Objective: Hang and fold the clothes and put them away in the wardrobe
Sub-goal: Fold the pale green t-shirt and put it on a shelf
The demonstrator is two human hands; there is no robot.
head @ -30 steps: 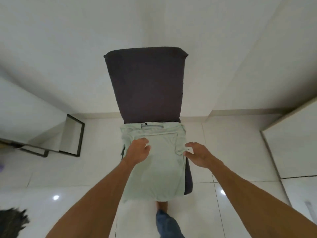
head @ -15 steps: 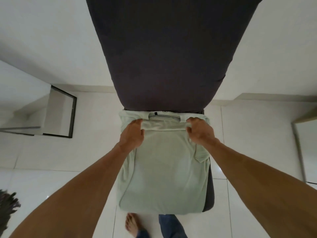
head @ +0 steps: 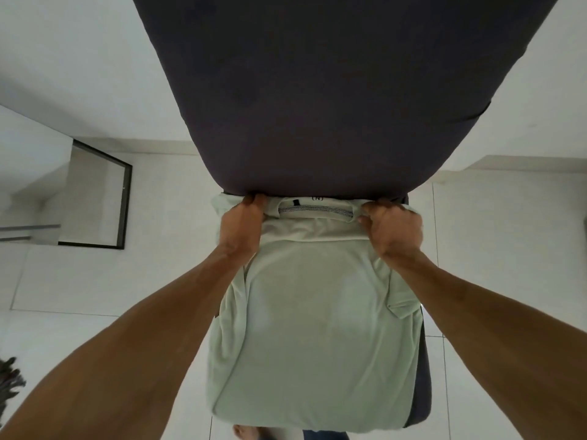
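Observation:
A pale green T-shirt (head: 317,338) lies flat on the seat of a dark grey chair (head: 349,90), its sides folded inward and its collar against the chair's backrest. My left hand (head: 243,227) grips the shirt's left shoulder by the collar. My right hand (head: 392,228) grips the right shoulder. Both hands are closed on the cloth at the base of the backrest. The shirt's hem hangs over the seat's front edge.
White tiled floor (head: 79,281) surrounds the chair. A black-framed mirror or panel (head: 125,204) leans at the left wall. A dark frayed object (head: 9,379) shows at the lower left edge. My bare foot (head: 244,433) is below the seat.
The camera has moved closer to the chair. Both hands slid from the shirt's middle up to the shoulders by the collar and closed on the cloth.

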